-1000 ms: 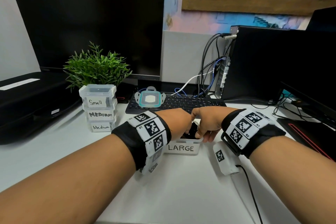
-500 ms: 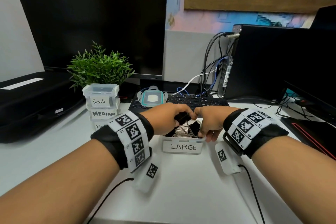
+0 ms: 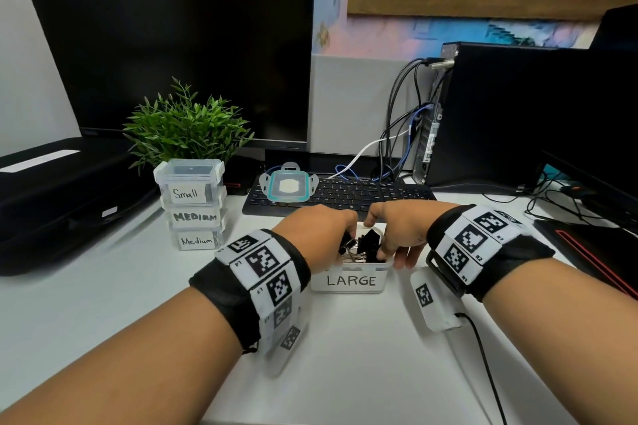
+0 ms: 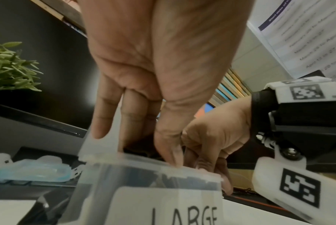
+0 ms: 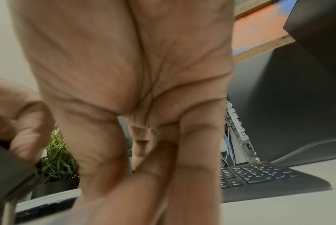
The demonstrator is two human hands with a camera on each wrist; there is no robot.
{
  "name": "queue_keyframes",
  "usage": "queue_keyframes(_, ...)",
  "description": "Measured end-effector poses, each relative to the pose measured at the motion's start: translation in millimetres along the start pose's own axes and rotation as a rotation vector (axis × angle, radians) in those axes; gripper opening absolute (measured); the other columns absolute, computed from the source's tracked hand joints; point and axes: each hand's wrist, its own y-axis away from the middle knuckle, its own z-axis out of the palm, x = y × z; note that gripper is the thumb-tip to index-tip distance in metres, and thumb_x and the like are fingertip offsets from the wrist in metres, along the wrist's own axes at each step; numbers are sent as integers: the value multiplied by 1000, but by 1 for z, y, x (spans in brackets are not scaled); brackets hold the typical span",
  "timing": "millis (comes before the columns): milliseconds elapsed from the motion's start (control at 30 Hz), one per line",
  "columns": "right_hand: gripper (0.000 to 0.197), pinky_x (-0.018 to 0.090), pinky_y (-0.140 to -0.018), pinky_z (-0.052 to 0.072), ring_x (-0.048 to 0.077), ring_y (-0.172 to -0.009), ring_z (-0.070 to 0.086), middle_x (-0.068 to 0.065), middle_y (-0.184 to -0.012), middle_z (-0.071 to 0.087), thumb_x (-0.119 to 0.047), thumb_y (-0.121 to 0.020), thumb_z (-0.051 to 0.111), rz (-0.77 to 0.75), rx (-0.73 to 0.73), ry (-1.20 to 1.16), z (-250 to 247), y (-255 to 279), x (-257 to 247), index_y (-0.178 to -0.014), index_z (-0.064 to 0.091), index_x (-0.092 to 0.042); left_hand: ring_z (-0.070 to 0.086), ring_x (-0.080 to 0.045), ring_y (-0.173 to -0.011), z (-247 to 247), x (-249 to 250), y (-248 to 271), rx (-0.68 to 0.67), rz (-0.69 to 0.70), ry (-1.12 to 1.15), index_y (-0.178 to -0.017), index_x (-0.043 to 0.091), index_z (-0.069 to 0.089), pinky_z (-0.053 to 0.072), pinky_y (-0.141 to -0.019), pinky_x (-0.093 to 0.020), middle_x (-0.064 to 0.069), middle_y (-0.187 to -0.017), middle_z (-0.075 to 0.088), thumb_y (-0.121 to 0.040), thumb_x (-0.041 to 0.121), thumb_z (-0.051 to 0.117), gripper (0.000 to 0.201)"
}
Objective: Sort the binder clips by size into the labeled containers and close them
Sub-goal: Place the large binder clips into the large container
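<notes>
A: On the surface (image 3: pixel 345 355) sits the LARGE container (image 3: pixel 348 281), open and heaped with binder clips (image 3: pixel 371 243).

B: Left hand (image 3: pixel 316 235) fingers pinch one; right hand (image 3: pixel 397 231) steadies the rim. Overfilling could block its lid (image 3: pixel 289 186).

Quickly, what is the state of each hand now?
Left hand: grips a binder clip.
Right hand: fingers inside the LARGE container; grip cannot be told.

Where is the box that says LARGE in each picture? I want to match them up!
Head: the LARGE box sits low in the middle, between both hands.
Left wrist: the box fills the bottom middle, label half cut off.
Right wrist: only a pale blurred edge at bottom left; I cannot be sure it is the box.
Shared landmark: the green plant.
</notes>
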Motion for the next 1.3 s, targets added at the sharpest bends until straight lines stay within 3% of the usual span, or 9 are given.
queue_keyframes(133, 48, 38, -64, 57, 19, -54, 63, 14, -86, 65, 1, -84, 65, 1, 4, 21, 0, 2, 1, -115, 38, -24, 59, -23, -96, -2, 0, -2, 2, -24, -5, -111, 27, 55, 45, -73, -30, -2, -105, 63, -79, 18, 72, 38)
queue_keyframes(367, 48, 38, -66, 57, 23, -58, 64, 14, -86, 69, -1, -85, 65, 20, 20, 33, 2, 6, 0, -119, 39, -23, 53, -15, -87, -5, -2, 0, 50, -118, 146, -105, 21, 58, 38, -69, -24, 1, -99, 65, -74, 18, 77, 36)
queue_keyframes(467, 50, 44, -76, 57, 30, -69, 65, 18, -94, 71, -2, -85, 65, 37, 23, 52, 3, 4, -1, -121, 39, -23, 53, -16, -88, -3, 0, -1, 57, -122, 144, -106, 21, 58, 37, -68, -25, 0, -100, 65, -74, 19, 78, 38)
queue_keyframes(700, 52, 41, -73, 57, 25, -64, 65, 14, -93, 69, -2, -86, 64, 36, 35, 60, 4, 10, -4, -126, 38, -22, 57, -20, -100, -5, 4, -2, 35, -104, 99, -115, 18, 57, 39, -70, -26, -2, -105, 64, -74, 25, 78, 46)
queue_keyframes(900, 54, 36, -73, 55, 23, -78, 66, 5, -96, 61, -10, -88, 63, 24, 24, 192, 0, 16, -11, -134, 38, -22, 51, -17, -87, -2, 4, -1, 69, -100, 142, -108, 18, 57, 40, -70, -26, 0, -94, 61, -70, 28, 81, 46)
queue_keyframes(967, 52, 31, -72, 54, 23, -89, 66, 6, -109, 61, -16, -88, 64, 7, 36, 283, -3, 21, -15, -136, 41, -19, 49, -17, -84, -1, 6, -2, 65, -100, 138, -106, 17, 57, 41, -70, -27, -1, -94, 61, -71, 29, 80, 43)
queue_keyframes(1067, 43, 28, -76, 50, 22, -98, 60, 6, -117, 61, -24, -90, 62, -27, 82, 440, -7, 27, -21, -130, 53, -13, 48, -17, -82, 1, 7, -3, 64, -101, 130, -102, 18, 56, 41, -69, -27, 1, -89, 58, -72, 29, 79, 39)
queue_keyframes(1200, 25, 28, -81, 47, 17, -93, 59, -1, -101, 65, -22, -86, 66, -159, 192, 355, -7, 26, -20, -110, 66, -14, 53, -19, -91, 2, 5, -3, 51, -90, 128, -108, 18, 58, 41, -72, -27, -1, -99, 63, -73, 30, 79, 42)
queue_keyframes(1300, 12, 23, -68, 45, 12, -76, 58, -4, -81, 63, -17, -80, 72, -305, 220, 220, 0, 26, -21, -88, 64, -19, 58, -20, -102, 3, 5, -3, 61, -78, 150, -117, 22, 59, 43, -78, -28, 1, -108, 65, -73, 30, 79, 49)
